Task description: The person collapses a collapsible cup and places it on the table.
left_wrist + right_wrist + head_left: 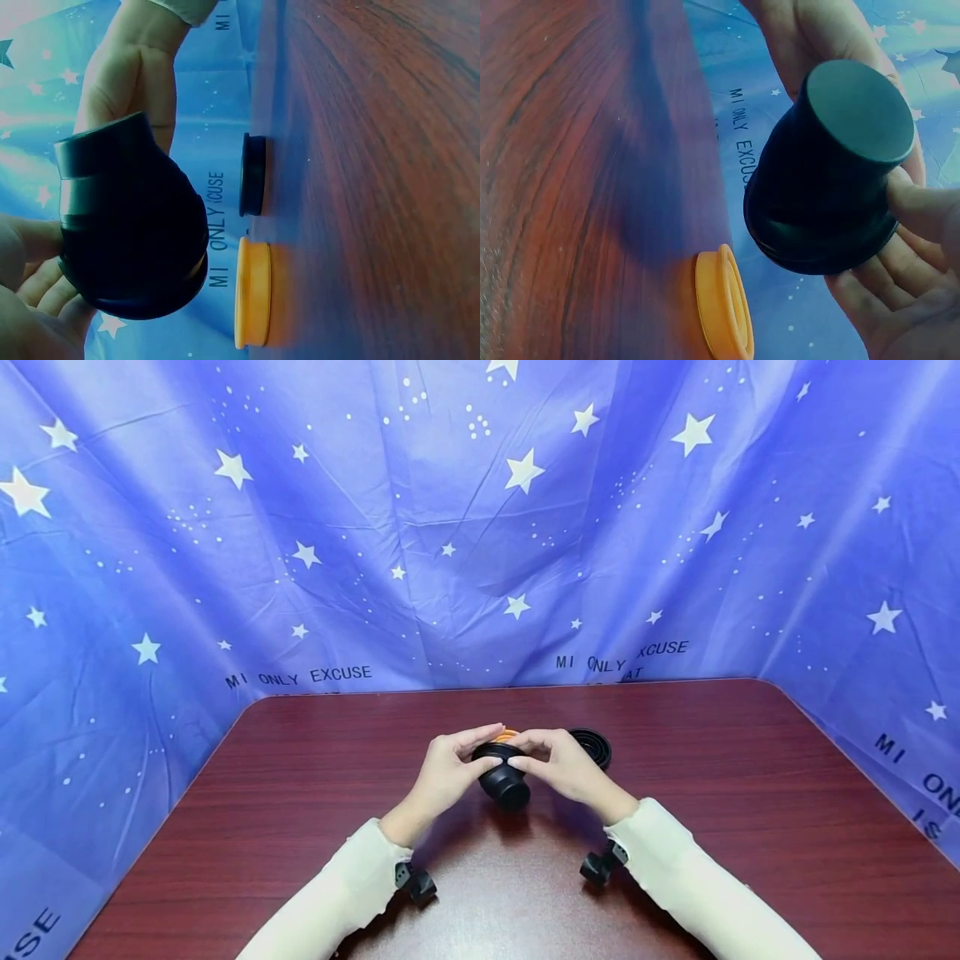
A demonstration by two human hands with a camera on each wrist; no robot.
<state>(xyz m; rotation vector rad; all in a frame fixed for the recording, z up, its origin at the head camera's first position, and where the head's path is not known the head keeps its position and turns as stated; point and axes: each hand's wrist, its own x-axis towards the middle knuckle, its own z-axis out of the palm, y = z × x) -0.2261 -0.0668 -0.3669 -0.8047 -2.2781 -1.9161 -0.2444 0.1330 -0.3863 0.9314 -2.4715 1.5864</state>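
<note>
A black collapsible cup (504, 781), drawn out into a stepped taper, is held above the table between both hands. Its flat narrow end (862, 109) faces the person, tilted downward, and the wide rim faces away. My left hand (442, 768) pinches the rim from the left, thumb on the near side and fingers behind. From the right, my right hand (566, 764) holds it the same way. Just behind the hands lies an orange ringed collapsible cup (253, 292), folded flat and mostly hidden in the head view. Beyond the right hand rests another black one (592, 747), also flat.
The dark red wood-grain table (315, 793) ends at a starry blue curtain (420, 527) on the back and sides. Small black devices (597, 867) are strapped under both cuffs.
</note>
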